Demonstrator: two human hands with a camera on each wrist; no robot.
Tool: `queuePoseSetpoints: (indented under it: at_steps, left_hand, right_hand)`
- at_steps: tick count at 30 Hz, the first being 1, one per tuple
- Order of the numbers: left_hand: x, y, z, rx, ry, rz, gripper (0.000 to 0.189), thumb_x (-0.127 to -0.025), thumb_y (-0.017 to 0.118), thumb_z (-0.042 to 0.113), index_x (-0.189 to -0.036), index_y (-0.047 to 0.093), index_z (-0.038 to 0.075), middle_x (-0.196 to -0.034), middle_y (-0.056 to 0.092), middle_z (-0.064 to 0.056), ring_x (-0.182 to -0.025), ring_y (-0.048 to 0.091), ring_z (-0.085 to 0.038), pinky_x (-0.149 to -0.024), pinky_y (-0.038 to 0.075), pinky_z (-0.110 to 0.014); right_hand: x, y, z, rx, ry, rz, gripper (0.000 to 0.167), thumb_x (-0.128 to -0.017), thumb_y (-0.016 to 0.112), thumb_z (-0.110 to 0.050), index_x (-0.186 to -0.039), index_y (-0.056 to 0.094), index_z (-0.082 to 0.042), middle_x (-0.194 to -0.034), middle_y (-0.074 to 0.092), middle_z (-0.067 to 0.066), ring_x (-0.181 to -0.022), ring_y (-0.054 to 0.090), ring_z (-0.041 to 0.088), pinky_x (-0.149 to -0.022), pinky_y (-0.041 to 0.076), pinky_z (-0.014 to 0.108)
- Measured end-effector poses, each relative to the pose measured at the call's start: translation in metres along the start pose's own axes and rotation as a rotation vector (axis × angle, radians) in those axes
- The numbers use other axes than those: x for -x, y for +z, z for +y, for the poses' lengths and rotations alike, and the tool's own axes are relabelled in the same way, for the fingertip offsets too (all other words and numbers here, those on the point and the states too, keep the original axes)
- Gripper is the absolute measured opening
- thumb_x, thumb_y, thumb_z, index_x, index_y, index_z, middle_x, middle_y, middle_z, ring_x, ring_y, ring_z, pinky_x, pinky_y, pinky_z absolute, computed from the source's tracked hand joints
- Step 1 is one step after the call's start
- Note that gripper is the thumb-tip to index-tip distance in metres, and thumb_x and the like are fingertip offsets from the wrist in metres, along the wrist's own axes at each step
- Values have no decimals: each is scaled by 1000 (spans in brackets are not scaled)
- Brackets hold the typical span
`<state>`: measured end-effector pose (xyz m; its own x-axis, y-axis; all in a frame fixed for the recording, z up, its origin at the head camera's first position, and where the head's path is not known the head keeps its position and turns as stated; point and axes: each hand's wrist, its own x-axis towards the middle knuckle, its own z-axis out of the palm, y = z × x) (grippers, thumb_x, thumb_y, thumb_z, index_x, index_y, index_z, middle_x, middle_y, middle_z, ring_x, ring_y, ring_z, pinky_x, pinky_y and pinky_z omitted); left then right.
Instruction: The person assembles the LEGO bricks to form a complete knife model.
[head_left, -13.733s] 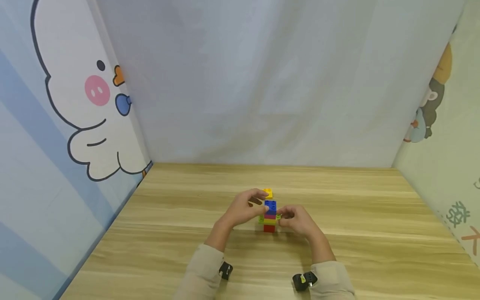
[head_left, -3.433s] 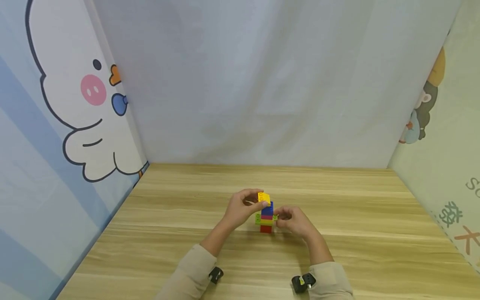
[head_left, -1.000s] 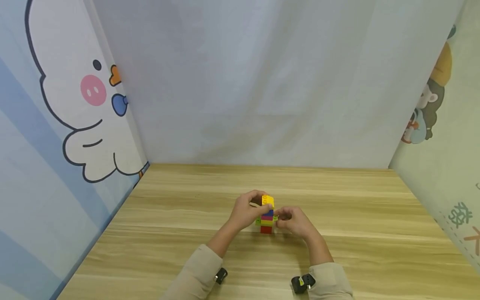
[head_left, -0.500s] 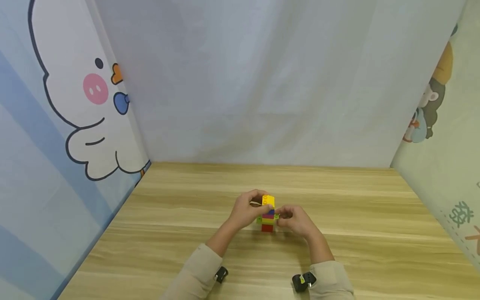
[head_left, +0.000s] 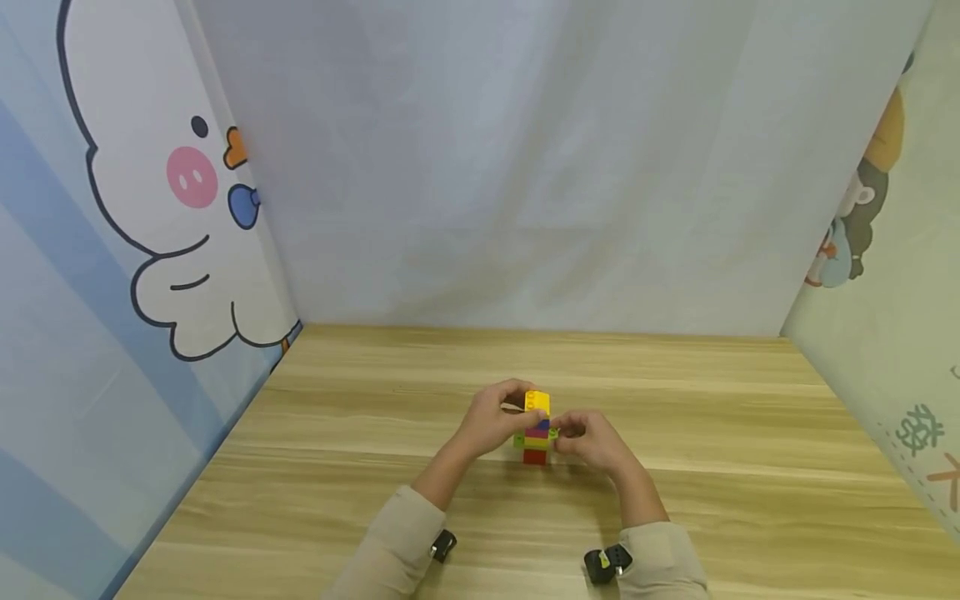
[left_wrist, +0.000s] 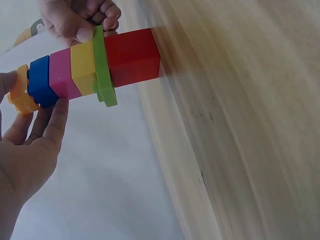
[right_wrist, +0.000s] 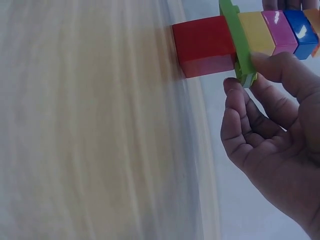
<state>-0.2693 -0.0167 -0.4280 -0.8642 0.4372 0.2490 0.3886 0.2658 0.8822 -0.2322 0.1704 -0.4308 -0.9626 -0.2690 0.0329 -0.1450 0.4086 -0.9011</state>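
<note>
A tower of toy building bricks stands upright on the table between my hands. From the bottom it has a red brick, a wider green plate, a yellow brick, a magenta brick and a blue brick. Topmost sits a yellow-orange brick with a sloped face, right at the blue one's studs. My left hand pinches this top brick, thumb on the near side and fingers behind. My right hand pinches the green plate's right end, its thumb beside the lower yellow brick.
The wooden table spreads out around the tower. A pale curtain hangs behind its far edge, with printed panels at left and right. Black wrist cameras sit at both cuffs.
The yellow-orange brick lay behind the tower, then was held tilted above the blue brick; now it sits level on top, in my left hand. My right hand keeps its place. Little differs over the last second.
</note>
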Motion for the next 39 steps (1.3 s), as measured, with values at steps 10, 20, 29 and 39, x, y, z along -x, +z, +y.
queuePoseSetpoints:
  at_steps: [10, 20, 29, 39]
  left_hand:
    - [-3, 0, -7, -55, -14, -11, 34, -85, 69, 25, -113, 62, 7, -94, 61, -1, -89, 58, -18, -66, 52, -26]
    - [-5, -3, -6, -89, -29, -27, 33, -85, 69, 28, -112, 64, 10, -93, 62, 4, -90, 57, -14, -72, 50, -29]
    - [-8, -8, -2, -184, 32, -89, 33, -87, 65, 31, -112, 66, 9, -91, 62, 7, -89, 56, -13, -75, 48, -32]
    - [-7, -10, -8, -127, 66, -107, 34, -88, 65, 30, -115, 65, 9, -93, 63, 7, -89, 56, -12, -77, 48, -31]
  right_hand:
    - [-11, 0, 25, -1, -28, -4, 24, -82, 64, 0, -104, 61, 11, -91, 63, 11, -82, 56, 21, -73, 49, 38]
    - [-5, -1, 10, 3, -21, -1, 22, -83, 63, 1, -103, 62, 10, -93, 63, 15, -84, 56, 23, -76, 49, 38]
    - [-10, -1, 22, 1, -25, 7, 22, -82, 63, 2, -102, 62, 11, -93, 64, 15, -84, 57, 23, -76, 49, 39]
    - [-14, -1, 34, 14, -5, 12, 24, -83, 65, -4, -105, 63, 4, -93, 63, 7, -86, 56, 22, -78, 49, 39]
